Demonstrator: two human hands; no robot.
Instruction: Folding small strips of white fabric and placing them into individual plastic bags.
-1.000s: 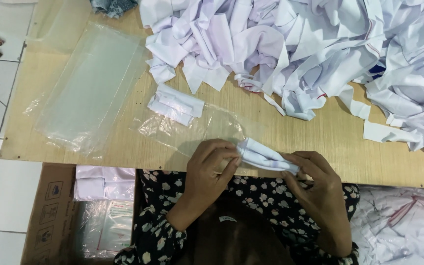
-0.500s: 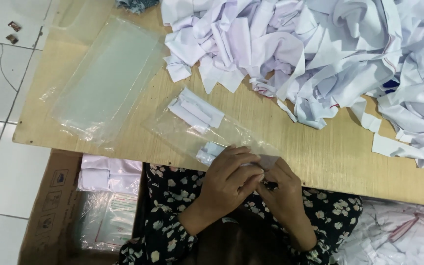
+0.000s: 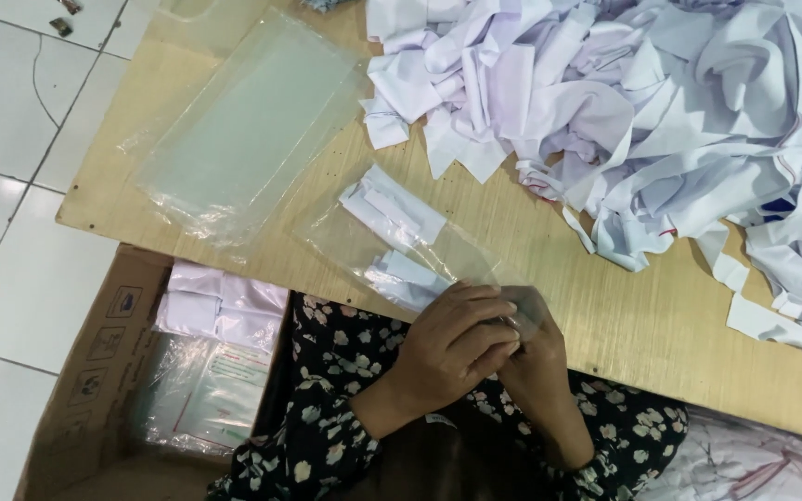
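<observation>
Both hands bunched together at near table edge, closed round mouth of clear plastic bag (image 3: pixel 392 246). Left hand (image 3: pixel 452 348) on top, fingers curled shut over bag's open end and a folded white cloth piece (image 3: pixel 406 278) that sits just beyond its fingertips, partly inside the film. Right hand (image 3: pixel 536 357) mostly hidden under/behind left; seems pinched on same bag edge, but how far shut can't be told exactly.

Bag runs away from left knuckles, up and leftward, lying flat on wooden table (image 3: pixel 605 306). Second folded white piece (image 3: pixel 392 209) further in, near the closed far end.

Handling, as judged: film very light, thin, limp, slick — likely to slide betw. fingers and cling to itself. Cloth soft, floppy, light, not fragile; folds prob. spring open if let go. Best grip on bag: pinch at rim of the mouth, one side per hand, to keep it spread. Best grip on cloth: across folded width, thumb over, fingers under, so fold stays shut while sliding in.

Further out from left hand: stack of empty clear bags (image 3: pixel 248 121). Beyond and to right of right hand: big heap of white cloth (image 3: pixel 661 111). Below left wrist, off table edge: cardboard box (image 3: pixel 104 343) w/ packed bags inside.
</observation>
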